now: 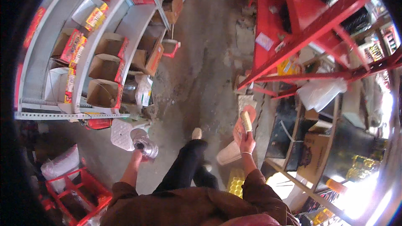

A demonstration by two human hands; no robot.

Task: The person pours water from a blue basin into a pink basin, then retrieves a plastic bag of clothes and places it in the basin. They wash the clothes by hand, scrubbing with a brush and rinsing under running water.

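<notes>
My left hand (137, 156), low on the left, is closed on a pair of grey-white shoes (145, 142) that hang beside a white plastic container on the floor. On the right, my right hand (247, 144) grips a brush (246, 121) with pale bristles; a flat reddish-orange item (240, 128) lies along it, and whether the hand holds that too I cannot tell. The fingers of both hands are partly hidden. My legs in dark trousers are between the hands, one foot forward on the concrete floor.
Grey metal shelves (110, 115) with open cardboard boxes (103, 94) line the left. A red metal frame (301, 37) and a plastic bag (322, 94) stand at the right. A red crate (80, 191) is lower left. A pale roll-like item (229, 153) lies near my right hand.
</notes>
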